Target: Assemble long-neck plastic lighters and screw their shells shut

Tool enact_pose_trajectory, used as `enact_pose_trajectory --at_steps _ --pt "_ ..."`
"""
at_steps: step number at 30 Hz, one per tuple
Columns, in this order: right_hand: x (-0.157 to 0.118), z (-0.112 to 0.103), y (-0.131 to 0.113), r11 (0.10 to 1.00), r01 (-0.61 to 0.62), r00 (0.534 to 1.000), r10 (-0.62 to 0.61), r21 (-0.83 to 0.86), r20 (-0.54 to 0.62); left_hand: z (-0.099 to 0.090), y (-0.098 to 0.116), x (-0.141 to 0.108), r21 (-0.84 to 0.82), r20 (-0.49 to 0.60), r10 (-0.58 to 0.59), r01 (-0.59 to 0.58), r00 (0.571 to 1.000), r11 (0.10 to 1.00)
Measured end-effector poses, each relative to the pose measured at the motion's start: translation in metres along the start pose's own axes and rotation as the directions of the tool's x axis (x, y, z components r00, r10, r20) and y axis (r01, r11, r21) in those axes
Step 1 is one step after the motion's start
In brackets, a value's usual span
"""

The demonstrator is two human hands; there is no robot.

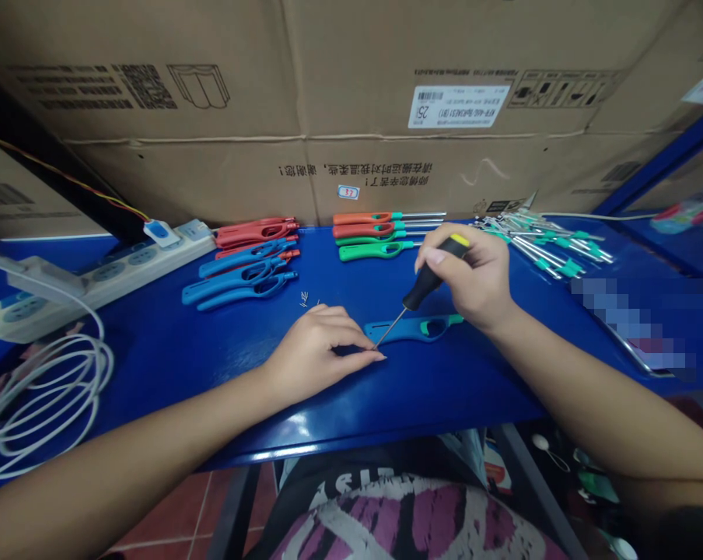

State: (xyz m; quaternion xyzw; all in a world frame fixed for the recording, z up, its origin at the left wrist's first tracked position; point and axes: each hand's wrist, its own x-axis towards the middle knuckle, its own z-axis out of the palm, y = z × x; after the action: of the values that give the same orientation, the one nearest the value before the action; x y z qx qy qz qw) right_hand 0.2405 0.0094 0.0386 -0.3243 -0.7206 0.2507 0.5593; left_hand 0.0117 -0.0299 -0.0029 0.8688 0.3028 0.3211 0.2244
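A blue gas lighter (410, 330) with a green nozzle end lies flat on the blue table, its handle toward the left. In my right hand (473, 272) is a black screwdriver with a yellow cap (424, 284), tilted so that its shaft runs down left to the lighter's handle end. My left hand (322, 350) is closed at that end, thumb and index finger pinched around the screwdriver's tip. Whatever is between those fingertips is too small to make out. Several small screws (304, 298) lie loose just beyond my left hand.
Blue and red lighter bodies (240, 284) are piled at the left. Lighters with metal tubes (375, 247) lie in the middle back. Loose metal tubes with green parts (543, 241) form a heap at right. A power strip (106, 272) and coiled white cable (54, 381) occupy the left; cardboard (211, 171) stands behind.
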Motion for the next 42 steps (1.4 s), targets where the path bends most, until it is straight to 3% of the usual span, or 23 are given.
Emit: enact_pose_trajectory --at_steps 4,7,10,13,16,19,24,27,30,35,42 --pt "0.001 0.000 -0.016 0.988 0.153 0.957 -0.142 -0.027 0.254 0.001 0.001 -0.001 0.024 0.146 -0.003 0.000 0.989 1.000" --pt "-0.001 0.006 -0.028 0.997 0.075 0.918 -0.071 0.003 0.390 0.002 0.001 -0.001 0.022 0.175 -0.006 0.002 0.985 1.000" --pt "-0.004 0.015 -0.034 0.999 -0.042 0.905 0.033 0.012 0.425 0.001 0.001 -0.001 0.021 0.178 -0.008 0.004 0.984 1.000" --pt "-0.004 0.021 -0.035 0.998 0.057 0.917 -0.041 -0.030 0.397 -0.001 0.001 -0.001 0.045 0.157 -0.004 -0.003 0.988 0.999" --pt "0.000 0.021 -0.036 0.987 0.157 0.853 -0.125 -0.021 0.507 -0.003 0.001 -0.001 0.129 0.145 0.004 -0.023 0.989 0.991" --pt "-0.001 0.019 -0.035 0.994 0.102 0.804 -0.108 0.044 0.584 -0.005 0.001 0.000 0.223 0.177 0.012 -0.052 0.984 0.973" --pt "-0.013 0.022 -0.024 0.994 0.018 0.886 -0.064 0.104 0.458 -0.009 0.001 0.001 0.381 0.179 0.050 -0.116 0.983 0.917" --pt "-0.016 0.025 -0.021 0.989 0.057 0.930 -0.102 0.135 0.352 -0.013 0.001 0.003 0.436 0.167 0.074 -0.141 0.983 0.889" --pt "-0.016 0.025 -0.021 0.988 0.103 0.960 -0.129 0.117 0.247 -0.015 0.000 0.003 0.372 0.135 0.077 -0.122 0.988 0.920" --pt "-0.014 0.022 -0.015 0.991 0.129 0.972 -0.134 0.039 0.195 -0.011 -0.003 0.001 0.308 0.064 0.022 -0.041 0.998 0.951" --pt "-0.013 0.021 -0.004 0.984 0.173 0.960 -0.178 0.042 0.218 0.001 -0.007 0.000 0.259 0.108 -0.041 0.012 0.993 0.966"
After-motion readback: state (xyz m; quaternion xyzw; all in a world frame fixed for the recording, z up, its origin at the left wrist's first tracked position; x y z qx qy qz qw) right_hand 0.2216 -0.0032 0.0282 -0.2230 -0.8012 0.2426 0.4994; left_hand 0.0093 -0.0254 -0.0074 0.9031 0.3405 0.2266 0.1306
